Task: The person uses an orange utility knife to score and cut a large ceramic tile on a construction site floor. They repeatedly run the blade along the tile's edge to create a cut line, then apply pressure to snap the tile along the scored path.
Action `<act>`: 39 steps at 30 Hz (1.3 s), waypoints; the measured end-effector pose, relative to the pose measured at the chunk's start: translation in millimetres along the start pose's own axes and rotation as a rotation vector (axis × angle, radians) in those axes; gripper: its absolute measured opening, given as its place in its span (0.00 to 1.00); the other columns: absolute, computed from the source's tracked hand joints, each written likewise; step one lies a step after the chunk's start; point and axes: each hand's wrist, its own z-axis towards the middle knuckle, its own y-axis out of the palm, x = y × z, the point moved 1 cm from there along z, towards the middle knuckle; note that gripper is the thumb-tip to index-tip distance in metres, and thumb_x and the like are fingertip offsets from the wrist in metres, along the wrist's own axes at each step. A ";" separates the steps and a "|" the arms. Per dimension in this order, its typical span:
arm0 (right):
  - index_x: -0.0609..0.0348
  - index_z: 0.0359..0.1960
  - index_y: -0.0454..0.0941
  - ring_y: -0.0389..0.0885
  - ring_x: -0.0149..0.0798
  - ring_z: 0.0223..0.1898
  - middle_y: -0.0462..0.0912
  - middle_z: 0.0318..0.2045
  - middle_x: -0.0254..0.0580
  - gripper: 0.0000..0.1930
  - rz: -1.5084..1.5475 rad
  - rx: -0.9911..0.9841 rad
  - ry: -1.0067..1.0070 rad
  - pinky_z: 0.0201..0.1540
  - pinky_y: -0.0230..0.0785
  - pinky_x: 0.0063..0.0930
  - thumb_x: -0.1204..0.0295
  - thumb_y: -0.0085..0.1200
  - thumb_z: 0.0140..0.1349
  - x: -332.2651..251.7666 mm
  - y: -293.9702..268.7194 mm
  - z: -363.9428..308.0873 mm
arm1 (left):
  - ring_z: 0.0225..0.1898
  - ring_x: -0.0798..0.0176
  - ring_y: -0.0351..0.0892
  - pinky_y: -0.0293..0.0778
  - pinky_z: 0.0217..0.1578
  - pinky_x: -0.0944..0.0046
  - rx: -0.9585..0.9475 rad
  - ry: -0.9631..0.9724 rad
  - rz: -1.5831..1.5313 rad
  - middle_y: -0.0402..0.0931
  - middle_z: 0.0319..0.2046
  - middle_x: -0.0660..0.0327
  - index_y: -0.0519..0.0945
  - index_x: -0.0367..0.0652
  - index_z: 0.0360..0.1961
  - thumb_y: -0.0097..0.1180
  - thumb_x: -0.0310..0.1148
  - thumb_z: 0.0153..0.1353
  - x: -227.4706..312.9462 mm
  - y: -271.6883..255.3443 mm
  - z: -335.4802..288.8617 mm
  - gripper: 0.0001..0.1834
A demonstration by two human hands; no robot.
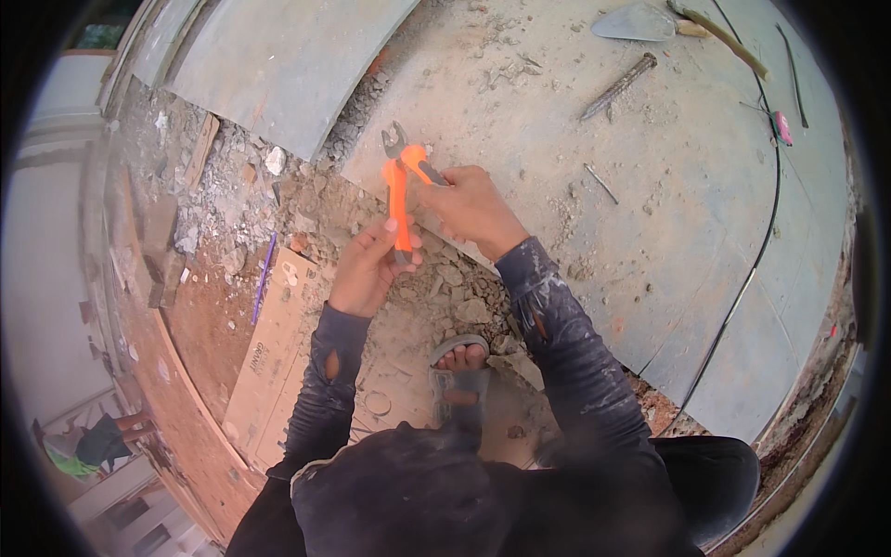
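Note:
Orange-and-grey pliers (397, 195) are held up in front of me, their grey metal jaws pointing away and their two handles spread apart. My left hand (367, 265) is closed with thumb and fingers around the lower end of one handle. Around the other handle, my right hand (471, 209) is closed, its knuckles facing up. Nothing that I can make out sits between the jaws. Beneath the pliers lie the dusty slab edge and broken rubble (459, 297).
A trowel (640, 22), a chisel-like metal rod (620, 85) and a wooden stick (729, 42) lie on the slab (557, 139). A black cable (772, 218) runs along the right. Flattened cardboard (278, 348) and a purple strip (264, 278) lie left. Another person (102, 441) is at far left.

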 end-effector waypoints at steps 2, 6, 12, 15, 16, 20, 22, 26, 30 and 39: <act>0.71 0.32 0.77 0.83 0.45 0.31 0.81 0.26 0.57 0.21 -0.437 0.201 -0.174 0.33 0.75 0.34 0.60 0.58 0.46 -3.1 9.3 42.1 | 0.33 0.65 0.79 0.78 0.36 0.69 0.073 0.036 -0.089 0.77 0.35 0.56 0.71 0.34 0.49 0.45 0.40 0.67 -5.9 -7.0 16.0 0.19; 0.69 0.33 0.79 0.82 0.50 0.39 0.81 0.32 0.61 0.23 -0.606 0.124 -0.136 0.43 0.74 0.36 0.56 0.60 0.46 -19.8 18.2 92.0 | 0.37 0.64 0.78 0.78 0.39 0.69 0.111 0.067 -0.183 0.76 0.37 0.56 0.70 0.33 0.49 0.44 0.38 0.68 -6.0 -20.2 45.3 0.18; 0.67 0.27 0.80 0.81 0.49 0.37 0.81 0.29 0.57 0.20 -0.552 0.068 -0.157 0.41 0.73 0.33 0.58 0.59 0.48 -41.8 18.7 123.7 | 0.41 0.62 0.78 0.76 0.45 0.68 0.125 0.099 -0.177 0.76 0.39 0.54 0.70 0.32 0.48 0.45 0.39 0.67 15.2 -32.9 68.7 0.19; 0.64 0.21 0.78 0.78 0.40 0.24 0.79 0.22 0.47 0.14 -0.446 -0.022 -0.106 0.26 0.69 0.30 0.63 0.57 0.48 -50.5 13.9 133.6 | 0.43 0.60 0.77 0.76 0.48 0.67 0.132 0.110 -0.214 0.75 0.40 0.53 0.69 0.32 0.48 0.45 0.39 0.67 21.0 -28.0 75.1 0.19; 0.64 0.20 0.77 0.74 0.36 0.20 0.77 0.20 0.44 0.12 -0.358 -0.094 -0.052 0.21 0.64 0.29 0.66 0.56 0.47 -53.8 11.0 135.1 | 0.43 0.59 0.77 0.75 0.48 0.65 0.149 0.128 -0.250 0.75 0.40 0.52 0.69 0.32 0.47 0.46 0.39 0.67 21.5 -26.9 77.6 0.19; 0.60 0.15 0.73 0.59 0.26 0.14 0.68 0.15 0.33 0.07 -0.126 -0.191 0.017 0.13 0.45 0.21 0.71 0.54 0.44 -51.7 5.9 140.1 | 0.47 0.56 0.75 0.71 0.54 0.61 0.182 0.201 -0.426 0.73 0.44 0.51 0.68 0.32 0.47 0.47 0.39 0.66 29.2 -19.1 95.0 0.19; 0.60 0.15 0.74 0.59 0.26 0.14 0.68 0.15 0.33 0.08 -0.142 -0.185 0.020 0.14 0.45 0.21 0.70 0.55 0.44 -44.6 -0.7 143.1 | 0.51 0.56 0.73 0.67 0.58 0.58 0.200 0.278 -0.523 0.72 0.48 0.50 0.68 0.33 0.46 0.47 0.40 0.66 34.7 -7.2 115.6 0.19; 0.61 0.16 0.74 0.61 0.28 0.14 0.68 0.15 0.35 0.10 -0.396 -0.178 -0.119 0.13 0.49 0.23 0.66 0.55 0.45 -62.5 1.7 139.9 | 0.58 0.56 0.66 0.63 0.59 0.54 0.123 0.407 -0.775 0.67 0.54 0.51 0.65 0.36 0.54 0.48 0.44 0.65 29.5 -12.2 154.4 0.24; 0.65 0.17 0.75 0.70 0.34 0.17 0.72 0.16 0.41 0.14 -0.659 -0.155 -0.245 0.18 0.62 0.30 0.64 0.55 0.44 -73.1 2.1 132.2 | 0.58 0.56 0.65 0.60 0.60 0.53 -0.153 0.521 -0.876 0.72 0.49 0.56 0.67 0.38 0.51 0.49 0.44 0.64 23.8 -6.1 157.4 0.23; 0.64 0.21 0.80 0.82 0.43 0.25 0.81 0.21 0.50 0.20 -0.663 -0.027 -0.329 0.30 0.75 0.32 0.55 0.53 0.47 -57.1 11.7 140.9 | 0.44 0.60 0.74 0.72 0.46 0.56 -0.294 0.294 -1.103 0.75 0.35 0.62 0.73 0.43 0.31 0.51 0.39 0.64 31.0 -27.2 185.2 0.10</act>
